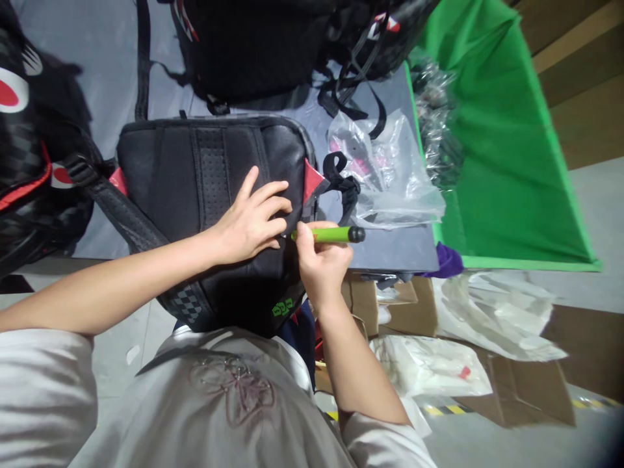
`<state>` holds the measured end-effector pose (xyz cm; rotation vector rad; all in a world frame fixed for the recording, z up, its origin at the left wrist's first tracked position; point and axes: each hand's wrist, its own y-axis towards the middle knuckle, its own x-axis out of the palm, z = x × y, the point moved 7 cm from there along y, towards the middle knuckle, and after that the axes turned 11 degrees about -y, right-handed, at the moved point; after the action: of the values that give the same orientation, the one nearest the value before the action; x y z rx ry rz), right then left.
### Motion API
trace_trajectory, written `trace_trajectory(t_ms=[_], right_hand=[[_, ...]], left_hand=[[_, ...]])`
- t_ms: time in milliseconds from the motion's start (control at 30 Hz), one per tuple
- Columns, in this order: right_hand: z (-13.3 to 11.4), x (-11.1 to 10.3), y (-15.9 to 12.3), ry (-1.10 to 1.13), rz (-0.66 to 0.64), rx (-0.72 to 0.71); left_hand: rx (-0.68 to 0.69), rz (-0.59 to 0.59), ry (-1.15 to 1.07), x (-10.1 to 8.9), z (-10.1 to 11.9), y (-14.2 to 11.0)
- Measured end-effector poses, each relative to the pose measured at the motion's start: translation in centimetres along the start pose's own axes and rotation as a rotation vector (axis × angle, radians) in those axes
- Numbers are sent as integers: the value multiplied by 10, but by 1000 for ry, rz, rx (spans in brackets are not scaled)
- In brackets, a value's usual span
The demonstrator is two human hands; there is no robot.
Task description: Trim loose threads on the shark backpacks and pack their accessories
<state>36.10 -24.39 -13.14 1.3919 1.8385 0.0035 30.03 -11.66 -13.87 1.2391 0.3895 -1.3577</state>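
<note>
A black backpack (195, 175) lies on its front on the grey table (394, 250), its padded back panel facing up. My left hand (251, 218) rests on that panel with fingers spread and pressing the fabric near the right edge. My right hand (322, 263) is closed around a green tool with a black end (336, 234), held level, its tip touching the backpack's edge just beside my left fingertips. A red trim piece (312, 181) shows at the bag's right side.
More black backpacks lie at the far side (253, 45) and left (29, 149). Clear plastic bags (390, 175) sit right of the bag. Green cloth (492, 149) hangs at the right. Cardboard boxes and plastic wrapping (468, 338) lie on the floor below.
</note>
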Motion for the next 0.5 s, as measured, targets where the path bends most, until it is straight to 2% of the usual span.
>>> trace_trajectory(t_ms=[67, 167, 200, 267, 333, 367, 433, 500], right_hand=[[5, 0, 0, 24, 3, -16], [13, -6, -2, 12, 22, -43], [16, -9, -3, -14, 47, -29], [26, -13, -6, -23, 78, 63], [31, -5, -10, 111, 9, 163], [28, 1, -13, 161, -43, 161], [15, 6, -21, 207, -83, 86], [2, 0, -29, 166, -6, -24]], left_hand=[[-5, -13, 41, 2, -1, 1], [10, -66, 152, -6, 3, 14], [34, -124, 186, -9, 5, 22], [90, -335, 220, -8, 4, 38], [24, -510, 258, -12, -11, 52], [-19, -563, 275, -15, -19, 57], [-80, -597, 288, -25, -26, 62], [-98, -547, 279, -37, -15, 61]])
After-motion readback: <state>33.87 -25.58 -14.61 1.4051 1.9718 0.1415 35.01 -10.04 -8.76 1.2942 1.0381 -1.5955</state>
